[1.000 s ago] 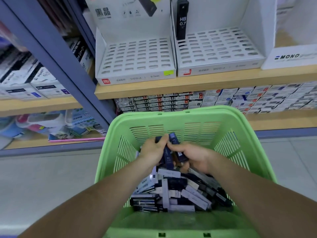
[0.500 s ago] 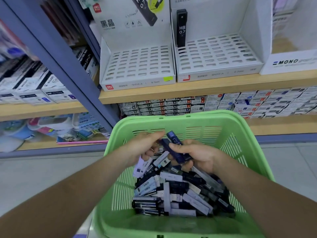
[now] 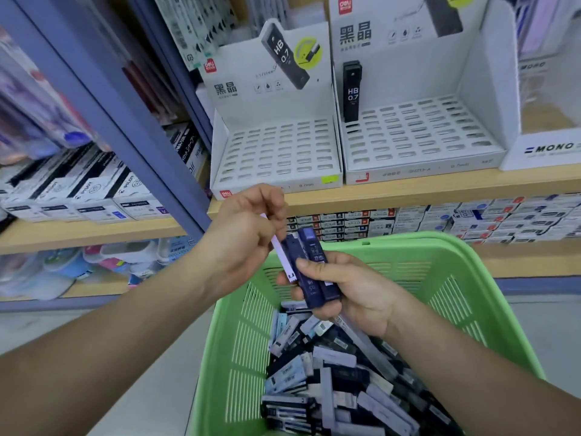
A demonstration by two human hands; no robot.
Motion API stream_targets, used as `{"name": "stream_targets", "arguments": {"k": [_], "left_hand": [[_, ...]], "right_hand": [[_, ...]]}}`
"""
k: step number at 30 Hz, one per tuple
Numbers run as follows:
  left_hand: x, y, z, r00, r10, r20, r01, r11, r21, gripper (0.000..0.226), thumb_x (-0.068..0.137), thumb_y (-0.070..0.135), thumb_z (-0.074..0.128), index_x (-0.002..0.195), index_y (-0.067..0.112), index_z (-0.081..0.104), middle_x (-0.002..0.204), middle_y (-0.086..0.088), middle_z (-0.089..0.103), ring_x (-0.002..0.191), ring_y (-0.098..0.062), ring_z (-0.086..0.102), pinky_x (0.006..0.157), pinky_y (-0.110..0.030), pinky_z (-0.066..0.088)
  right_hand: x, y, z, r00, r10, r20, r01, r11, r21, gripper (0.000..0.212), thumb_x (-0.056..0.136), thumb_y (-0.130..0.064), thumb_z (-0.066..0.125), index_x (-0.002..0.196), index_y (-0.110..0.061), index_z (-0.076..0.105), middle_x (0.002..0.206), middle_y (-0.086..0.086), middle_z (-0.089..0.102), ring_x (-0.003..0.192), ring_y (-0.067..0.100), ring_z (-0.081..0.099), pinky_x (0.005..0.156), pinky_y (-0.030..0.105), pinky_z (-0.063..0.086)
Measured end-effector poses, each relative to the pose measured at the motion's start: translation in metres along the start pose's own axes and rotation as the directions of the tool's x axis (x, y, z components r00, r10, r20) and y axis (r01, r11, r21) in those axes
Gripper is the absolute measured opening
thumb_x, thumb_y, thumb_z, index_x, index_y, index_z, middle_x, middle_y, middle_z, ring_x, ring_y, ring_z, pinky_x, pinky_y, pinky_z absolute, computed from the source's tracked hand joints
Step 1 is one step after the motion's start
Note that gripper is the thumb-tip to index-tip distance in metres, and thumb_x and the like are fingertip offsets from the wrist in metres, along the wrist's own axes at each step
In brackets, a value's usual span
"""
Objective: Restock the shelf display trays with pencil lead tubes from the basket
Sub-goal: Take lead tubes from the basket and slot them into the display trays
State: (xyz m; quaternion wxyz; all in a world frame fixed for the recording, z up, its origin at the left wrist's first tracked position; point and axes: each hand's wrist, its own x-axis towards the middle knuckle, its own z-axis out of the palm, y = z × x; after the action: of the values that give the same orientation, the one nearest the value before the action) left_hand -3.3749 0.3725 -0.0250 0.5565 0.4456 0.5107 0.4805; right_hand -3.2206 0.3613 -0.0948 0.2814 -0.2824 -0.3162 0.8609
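White pen boxes [image 3: 78, 196] line the far-left shelf, beside a blue upright post [image 3: 125, 121]. The left hand [image 3: 239, 237] is raised above the basket, its fingers curled, pinching a pale lead tube [image 3: 280, 251] whose lower end lies against two dark blue lead tubes [image 3: 311, 272]. Behind it, on the wooden shelf [image 3: 440, 187], the left display tray [image 3: 276, 152] shows bare slots. The right hand [image 3: 358, 291] grips the two dark tubes, thumb across them. Below, the green basket [image 3: 440, 247] holds a loose pile of tubes [image 3: 330, 382]. The right display tray [image 3: 421, 133] has one black tube [image 3: 351, 92] upright at its back-left corner. A MONO box [image 3: 547, 149] sits furthest right.
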Motion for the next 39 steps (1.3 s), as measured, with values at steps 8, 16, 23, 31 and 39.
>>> {"name": "stream_targets", "arguments": {"k": [8,16,23,31,39], "left_hand": [[0.004,0.048,-0.022,0.981,0.076,0.179,-0.153,0.868,0.473,0.025,0.071,-0.014,0.071,0.083,0.008,0.073,0.083,-0.007,0.073,0.079,-0.017,0.068,0.075,-0.023,0.056],[0.006,0.078,-0.019,0.993,0.078,0.086,-0.113,0.825,0.554,0.017,0.070,0.003,0.078,0.085,0.003,0.068,0.067,-0.015,0.071,0.057,-0.013,0.065,0.055,-0.017,0.052],[0.011,0.088,-0.001,0.992,0.086,0.090,-0.110,0.947,0.301,0.026,0.056,0.010,0.077,0.081,0.005,0.071,0.066,-0.013,0.070,0.058,-0.017,0.067,0.055,-0.019,0.054],[0.010,0.088,0.049,0.943,0.095,0.318,-0.148,0.978,0.148,0.046,0.057,-0.001,0.077,0.099,0.014,0.066,0.085,-0.013,0.074,0.075,-0.023,0.072,0.068,-0.023,0.056],[0.036,0.101,0.094,0.953,0.264,0.146,-0.280,0.954,0.103,0.022,0.078,0.014,0.062,0.098,0.010,0.070,0.079,-0.014,0.073,0.067,-0.019,0.069,0.063,-0.019,0.054]], "right_hand": [[-0.007,-0.036,0.008,0.989,-0.130,-0.072,0.121,0.986,-0.113,0.038,0.082,-0.022,0.063,0.117,-0.007,0.062,0.097,0.017,0.073,0.057,0.014,0.060,0.035,0.015,0.028],[-0.018,-0.093,0.024,0.915,-0.343,-0.212,0.252,0.897,-0.363,0.013,0.089,-0.015,0.064,0.099,-0.007,0.062,0.077,0.006,0.067,0.051,0.014,0.056,0.032,0.016,0.027],[-0.037,-0.134,0.033,0.861,-0.428,-0.274,0.201,0.782,-0.590,0.010,0.092,-0.016,0.065,0.088,-0.013,0.056,0.057,-0.001,0.059,0.048,0.014,0.056,0.034,0.017,0.027],[-0.081,-0.150,0.014,0.719,-0.573,-0.394,0.311,0.772,-0.554,0.010,0.090,-0.018,0.067,0.095,-0.013,0.060,0.070,0.002,0.067,0.052,0.014,0.057,0.034,0.016,0.031],[-0.095,-0.163,-0.005,0.666,-0.576,-0.474,0.380,0.809,-0.449,0.005,0.092,-0.016,0.066,0.092,-0.015,0.061,0.069,-0.001,0.069,0.051,0.014,0.058,0.036,0.017,0.030]]}}
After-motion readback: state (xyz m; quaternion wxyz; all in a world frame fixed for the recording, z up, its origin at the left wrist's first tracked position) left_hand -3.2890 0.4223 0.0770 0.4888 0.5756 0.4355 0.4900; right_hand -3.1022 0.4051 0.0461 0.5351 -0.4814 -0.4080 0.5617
